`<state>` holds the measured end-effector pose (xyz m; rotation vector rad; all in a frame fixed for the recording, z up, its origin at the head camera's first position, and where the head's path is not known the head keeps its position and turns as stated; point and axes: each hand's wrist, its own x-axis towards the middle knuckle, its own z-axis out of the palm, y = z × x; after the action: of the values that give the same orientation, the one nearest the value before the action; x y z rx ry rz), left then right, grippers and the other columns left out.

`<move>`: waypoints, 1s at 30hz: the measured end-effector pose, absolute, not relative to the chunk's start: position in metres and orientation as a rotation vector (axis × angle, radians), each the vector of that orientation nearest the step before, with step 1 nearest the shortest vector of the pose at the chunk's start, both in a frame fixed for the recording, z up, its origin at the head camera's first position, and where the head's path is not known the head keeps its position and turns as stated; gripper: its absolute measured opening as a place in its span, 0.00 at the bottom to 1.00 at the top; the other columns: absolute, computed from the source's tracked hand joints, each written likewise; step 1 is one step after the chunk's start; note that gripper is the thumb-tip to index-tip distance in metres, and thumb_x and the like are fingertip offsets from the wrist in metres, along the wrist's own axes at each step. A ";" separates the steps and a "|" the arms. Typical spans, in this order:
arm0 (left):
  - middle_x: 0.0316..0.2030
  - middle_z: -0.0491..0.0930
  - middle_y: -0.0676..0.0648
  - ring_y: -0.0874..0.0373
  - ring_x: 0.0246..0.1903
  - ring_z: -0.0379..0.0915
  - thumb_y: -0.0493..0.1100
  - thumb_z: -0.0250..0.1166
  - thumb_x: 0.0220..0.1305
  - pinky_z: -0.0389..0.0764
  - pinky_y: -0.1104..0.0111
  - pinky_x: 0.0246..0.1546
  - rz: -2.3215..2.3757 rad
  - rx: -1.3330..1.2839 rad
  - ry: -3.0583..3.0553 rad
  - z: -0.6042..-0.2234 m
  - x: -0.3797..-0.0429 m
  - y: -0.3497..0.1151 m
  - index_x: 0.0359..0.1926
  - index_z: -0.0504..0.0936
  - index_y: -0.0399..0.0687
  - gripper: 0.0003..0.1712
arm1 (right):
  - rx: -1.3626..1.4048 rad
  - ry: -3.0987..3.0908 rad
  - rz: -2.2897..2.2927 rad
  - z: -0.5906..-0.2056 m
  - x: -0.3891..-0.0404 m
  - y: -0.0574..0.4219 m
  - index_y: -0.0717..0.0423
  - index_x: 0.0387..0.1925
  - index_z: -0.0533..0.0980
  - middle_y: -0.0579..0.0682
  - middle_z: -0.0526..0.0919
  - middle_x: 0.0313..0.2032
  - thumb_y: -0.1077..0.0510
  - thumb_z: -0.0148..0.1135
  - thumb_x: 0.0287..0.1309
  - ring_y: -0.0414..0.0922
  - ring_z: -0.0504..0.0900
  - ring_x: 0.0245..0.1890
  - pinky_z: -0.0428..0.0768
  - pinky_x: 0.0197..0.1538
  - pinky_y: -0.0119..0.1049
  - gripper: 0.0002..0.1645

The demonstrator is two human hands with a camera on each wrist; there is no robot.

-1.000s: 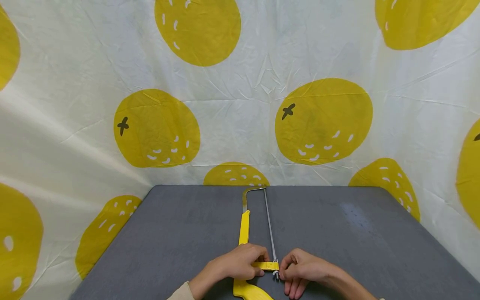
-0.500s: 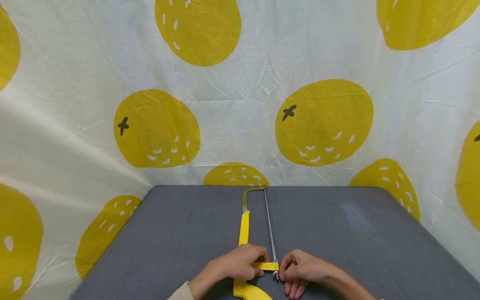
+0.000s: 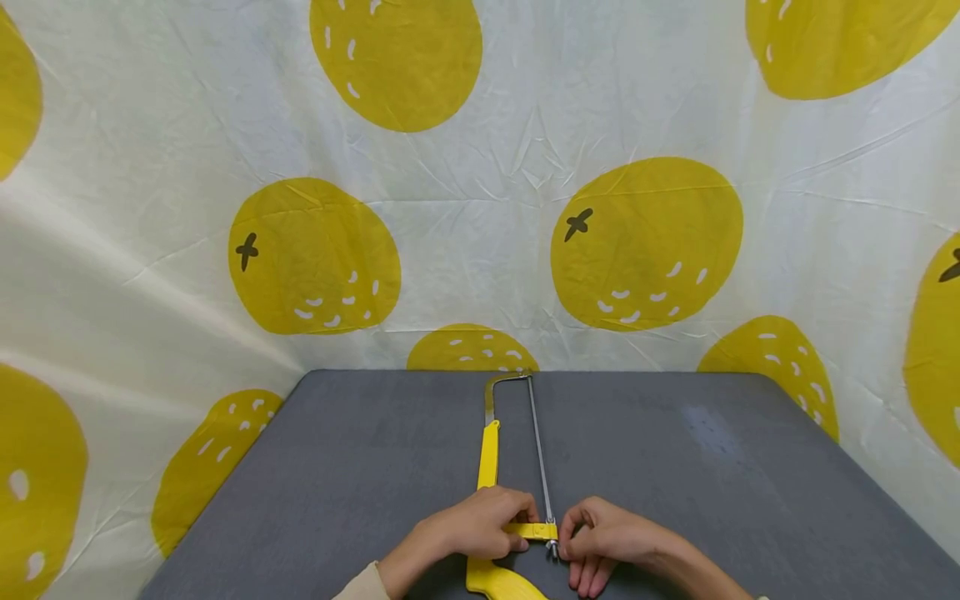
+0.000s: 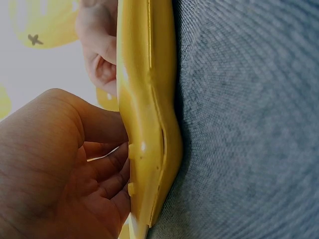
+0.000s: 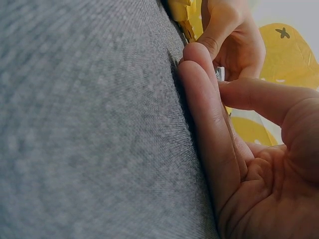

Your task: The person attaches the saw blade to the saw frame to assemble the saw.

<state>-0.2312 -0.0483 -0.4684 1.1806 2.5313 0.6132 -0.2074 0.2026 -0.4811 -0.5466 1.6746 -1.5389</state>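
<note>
A yellow hacksaw (image 3: 489,454) lies on the grey table, its metal bow end pointing away from me. Its thin blade (image 3: 539,446) runs along the right side of the frame. My left hand (image 3: 491,523) grips the near part of the frame, thumb and fingers around the short yellow crosspiece (image 3: 534,531). Below that crosspiece sticks out a small metal wing nut (image 3: 552,550). Thumb and forefinger of my right hand (image 3: 606,537) pinch at the wing nut from the right; its other fingers rest on the table. The yellow handle (image 4: 149,99) fills the middle of the left wrist view.
The grey cloth-covered table (image 3: 360,467) reaches back to a white curtain (image 3: 480,250) printed with big yellow fruit. A pale smudge (image 3: 712,433) marks the tabletop at the right. The hacksaw's far end lies near the table's back edge.
The hands and the hacksaw keep their places. The wing nut beside the right fingertips looks slightly turned.
</note>
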 end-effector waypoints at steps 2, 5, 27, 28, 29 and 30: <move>0.30 0.75 0.64 0.73 0.27 0.65 0.40 0.70 0.66 0.72 0.78 0.33 0.611 1.179 2.531 -0.468 -0.231 -0.048 0.44 0.82 0.55 0.08 | -0.550 1.677 -1.539 -0.481 -0.208 0.203 0.67 0.41 0.78 0.48 0.88 0.25 0.65 0.57 0.65 0.35 0.87 0.23 0.83 0.26 0.29 0.08; 0.31 0.76 0.64 0.72 0.27 0.65 0.40 0.70 0.66 0.72 0.78 0.33 0.611 1.170 2.528 -0.467 -0.230 -0.048 0.44 0.82 0.55 0.08 | -0.554 1.672 -1.540 -0.482 -0.208 0.203 0.67 0.42 0.78 0.48 0.88 0.25 0.65 0.57 0.65 0.35 0.87 0.23 0.83 0.26 0.30 0.08; 0.30 0.75 0.64 0.72 0.27 0.66 0.40 0.70 0.66 0.72 0.78 0.34 0.602 1.162 2.542 -0.465 -0.229 -0.047 0.44 0.83 0.54 0.08 | -0.555 1.669 -1.528 -0.482 -0.209 0.204 0.66 0.42 0.79 0.47 0.89 0.25 0.64 0.56 0.67 0.35 0.87 0.22 0.83 0.26 0.30 0.09; 0.30 0.75 0.64 0.72 0.28 0.66 0.40 0.70 0.66 0.72 0.78 0.34 0.601 1.161 2.543 -0.466 -0.229 -0.047 0.44 0.82 0.54 0.08 | -0.553 1.669 -1.527 -0.482 -0.208 0.204 0.65 0.42 0.79 0.47 0.89 0.25 0.63 0.56 0.67 0.35 0.87 0.22 0.83 0.26 0.30 0.09; 0.30 0.75 0.64 0.72 0.28 0.66 0.40 0.70 0.66 0.72 0.78 0.34 0.601 1.159 2.544 -0.466 -0.228 -0.047 0.44 0.82 0.54 0.08 | -0.550 1.670 -1.526 -0.481 -0.208 0.204 0.65 0.42 0.79 0.47 0.89 0.25 0.63 0.57 0.67 0.35 0.87 0.22 0.83 0.26 0.30 0.09; 0.30 0.75 0.64 0.72 0.28 0.65 0.40 0.70 0.66 0.72 0.78 0.34 0.601 1.158 2.546 -0.465 -0.228 -0.047 0.44 0.82 0.54 0.08 | -0.549 1.672 -1.524 -0.481 -0.208 0.204 0.65 0.42 0.79 0.48 0.89 0.25 0.63 0.57 0.67 0.35 0.87 0.22 0.83 0.26 0.30 0.09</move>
<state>-0.2283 -0.0473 -0.4655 1.1583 2.5460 0.6008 -0.2081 0.2037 -0.4811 -0.5489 1.6716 -1.5242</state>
